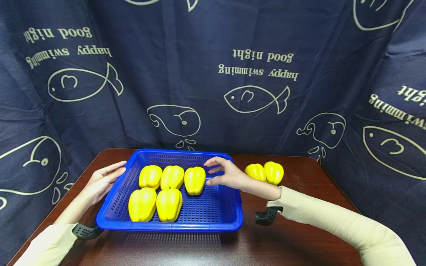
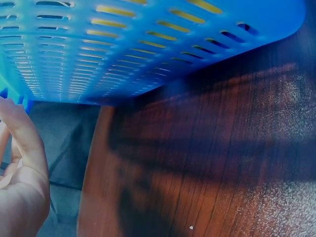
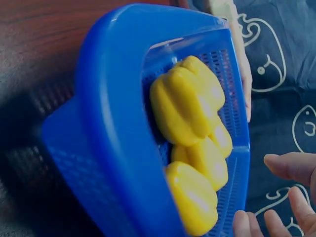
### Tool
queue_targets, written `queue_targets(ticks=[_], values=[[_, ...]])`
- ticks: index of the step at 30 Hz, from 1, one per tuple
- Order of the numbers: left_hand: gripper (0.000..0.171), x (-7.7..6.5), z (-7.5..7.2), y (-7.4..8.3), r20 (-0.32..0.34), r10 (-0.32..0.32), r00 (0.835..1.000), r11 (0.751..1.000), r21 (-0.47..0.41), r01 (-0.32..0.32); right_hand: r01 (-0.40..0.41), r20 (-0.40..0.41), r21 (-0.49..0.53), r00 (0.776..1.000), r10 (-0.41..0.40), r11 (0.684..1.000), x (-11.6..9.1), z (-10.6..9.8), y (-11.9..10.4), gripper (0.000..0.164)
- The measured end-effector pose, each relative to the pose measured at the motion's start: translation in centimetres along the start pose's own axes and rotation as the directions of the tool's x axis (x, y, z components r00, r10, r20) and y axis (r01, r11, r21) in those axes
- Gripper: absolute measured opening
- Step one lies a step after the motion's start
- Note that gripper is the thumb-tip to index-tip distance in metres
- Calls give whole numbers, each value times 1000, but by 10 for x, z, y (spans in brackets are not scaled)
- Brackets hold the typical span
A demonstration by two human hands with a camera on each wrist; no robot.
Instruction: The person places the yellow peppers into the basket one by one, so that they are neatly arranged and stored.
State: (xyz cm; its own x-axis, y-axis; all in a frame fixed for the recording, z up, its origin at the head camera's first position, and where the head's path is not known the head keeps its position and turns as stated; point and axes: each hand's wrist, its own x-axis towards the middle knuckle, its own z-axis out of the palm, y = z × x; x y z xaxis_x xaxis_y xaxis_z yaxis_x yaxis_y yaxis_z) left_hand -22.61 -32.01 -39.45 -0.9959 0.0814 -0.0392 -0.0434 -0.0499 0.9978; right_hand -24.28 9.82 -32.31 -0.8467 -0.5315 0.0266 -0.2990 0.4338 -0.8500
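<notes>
A blue plastic basket [image 1: 213, 226] with slotted sides stands on the table, holding several yellow bell peppers [image 1: 142, 204] toward its left and middle. My left hand [image 1: 101, 184] is at the basket's left side, fingers extended, fingertips at the outer rim; in the left wrist view this hand [image 2: 22, 173] shows only partly, beside the slotted wall. Over the basket's right part is my right hand [image 1: 229, 177], fingers apart and nothing between them. The nearest pepper [image 1: 195, 180] lies just left of its fingertips. In the right wrist view, the same hand [image 3: 291, 202] appears at the lower right corner.
Two more yellow bell peppers, one [image 1: 255, 172] and another [image 1: 274, 173], lie side by side on the brown wooden table [image 1: 299, 221] right of the basket, behind the right forearm. A dark blue curtain [image 1: 206, 74] with fish and whale drawings hangs behind the table.
</notes>
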Motion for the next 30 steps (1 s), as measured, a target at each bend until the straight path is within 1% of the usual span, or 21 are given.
queue_targets(ticks=[4, 5, 8, 11, 13, 16, 19, 21, 23, 27, 29, 30], values=[[39, -1, 0, 0, -2, -5, 1000, 1000, 2, 5, 52, -43, 2, 998, -52, 999, -5, -8, 5, 48], [38, -1, 0, 0, -1, -4, 1000, 1000, 0, 4, 77, -56, -3, 995, -77, 997, -6, -11, 8, 48], [33, 0, 1, 0, 7, 9, 1000, 1000, -12, -9, 137, -94, -33, 986, -139, 990, -9, -19, 16, 45], [30, 0, 1, -1, 17, 25, 1000, 999, -31, -24, 172, -135, -46, 975, -177, 984, -12, -27, 25, 44], [31, 0, 0, -2, 25, 34, 999, 998, -45, -33, 184, -162, -46, 969, -189, 982, -15, -32, 31, 44], [30, 0, -2, -4, 31, 44, 999, 997, -62, -42, 226, -203, -70, 950, -236, 972, -19, -39, 41, 45], [29, 0, -4, -5, 41, 50, 998, 996, -71, -47, 278, -242, -143, 921, -306, 950, -22, -46, 51, 45], [30, 0, -4, -5, 45, 51, 998, 996, -73, -48, 297, -261, -185, 904, -338, 937, -24, -51, 58, 44], [31, 1, -4, -6, 46, 48, 998, 997, -67, -44, 299, -276, -221, 894, -354, 928, -27, -56, 64, 44], [32, 3, -4, -6, 45, 44, 998, 997, -58, -41, 272, -304, -261, 887, -347, 926, -34, -64, 75, 44], [32, 3, -4, -7, 55, 50, 997, 997, -66, -47, 281, -320, -277, 875, -364, 919, -37, -66, 78, 44], [31, 3, -5, -7, 62, 58, 996, 996, -72, -53, 290, -329, -293, 864, -381, 911, -39, -66, 79, 43]])
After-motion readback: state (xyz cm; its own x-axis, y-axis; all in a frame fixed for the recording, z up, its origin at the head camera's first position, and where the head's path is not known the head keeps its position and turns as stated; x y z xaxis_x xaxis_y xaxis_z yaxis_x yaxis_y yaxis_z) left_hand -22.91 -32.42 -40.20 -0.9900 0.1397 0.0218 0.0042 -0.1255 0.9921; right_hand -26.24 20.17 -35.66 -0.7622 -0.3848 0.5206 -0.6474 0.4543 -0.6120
